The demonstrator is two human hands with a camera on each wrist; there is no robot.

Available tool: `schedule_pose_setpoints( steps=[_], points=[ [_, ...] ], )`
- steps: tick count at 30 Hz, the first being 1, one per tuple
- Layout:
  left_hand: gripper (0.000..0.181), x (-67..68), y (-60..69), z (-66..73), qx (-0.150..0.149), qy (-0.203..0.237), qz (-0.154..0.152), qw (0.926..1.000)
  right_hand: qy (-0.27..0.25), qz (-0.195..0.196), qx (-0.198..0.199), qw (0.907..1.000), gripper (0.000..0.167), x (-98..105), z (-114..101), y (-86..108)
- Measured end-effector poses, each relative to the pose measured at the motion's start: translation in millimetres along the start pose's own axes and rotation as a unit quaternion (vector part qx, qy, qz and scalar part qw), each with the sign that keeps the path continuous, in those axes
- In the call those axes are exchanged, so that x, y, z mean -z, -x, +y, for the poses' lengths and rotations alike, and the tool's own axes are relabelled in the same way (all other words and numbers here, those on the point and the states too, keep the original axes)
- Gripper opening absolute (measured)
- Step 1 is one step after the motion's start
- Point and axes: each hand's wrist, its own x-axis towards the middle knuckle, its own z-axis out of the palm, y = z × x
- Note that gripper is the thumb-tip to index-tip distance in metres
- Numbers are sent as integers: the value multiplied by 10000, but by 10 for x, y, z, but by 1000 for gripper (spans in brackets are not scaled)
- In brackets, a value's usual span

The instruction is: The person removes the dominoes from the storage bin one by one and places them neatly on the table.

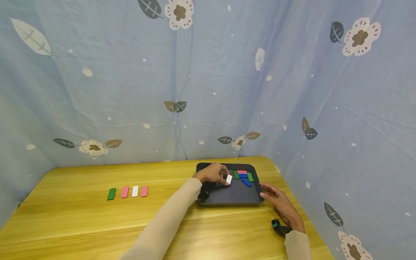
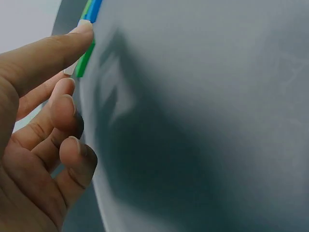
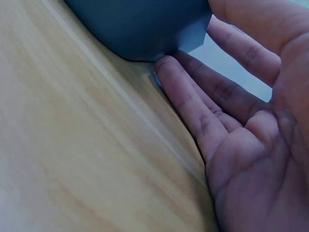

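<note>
Beige sleeves (image 1: 162, 231) lie closest, resting over the wooden table (image 1: 208, 234). Next comes the right hand (image 1: 280, 204), its fingers fairly straight and lightly spread, touching the outside of the tray (image 1: 231, 195) near its right near corner. Off to the left, well apart from both hands, runs a row (image 1: 125, 192): green, pink, white, pink. Farther out, the left hand (image 1: 213, 173) is over the tray, thumb and fingers pinching the white block (image 1: 229, 179) at their right. Its long axis points mostly away from the person, far end leaning slightly right; whether it touches the tray floor, I cannot tell. Just right of it and a little farther is a green block (image 1: 236, 174), near more green, pink and blue. The right hand is nearer the person, across the tray's right wall. Behind hangs the curtain (image 1: 208, 86).
</note>
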Motion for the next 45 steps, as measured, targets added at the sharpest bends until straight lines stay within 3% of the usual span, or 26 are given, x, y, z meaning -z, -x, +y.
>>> schedule_pose_setpoints(
  steps=[10,20,27,37,45],
  points=[
    [43,176,135,29,-305,-125,155,9993,154,-192,16,9997,62,18,4,-13],
    [40,372,387,18,-586,-226,394,9972,137,-153,-117,9997,64,19,-1,-12],
    [40,488,565,-15,-697,-185,460,9963,309,-117,23,9995,61,54,-1,-7],
    [41,704,844,-121,-654,-384,504,9958,388,-155,11,9991,61,70,-16,-8],
    [41,780,1101,-272,-703,-429,594,9948,358,-271,-56,9990,61,29,-10,-27]
  ],
)
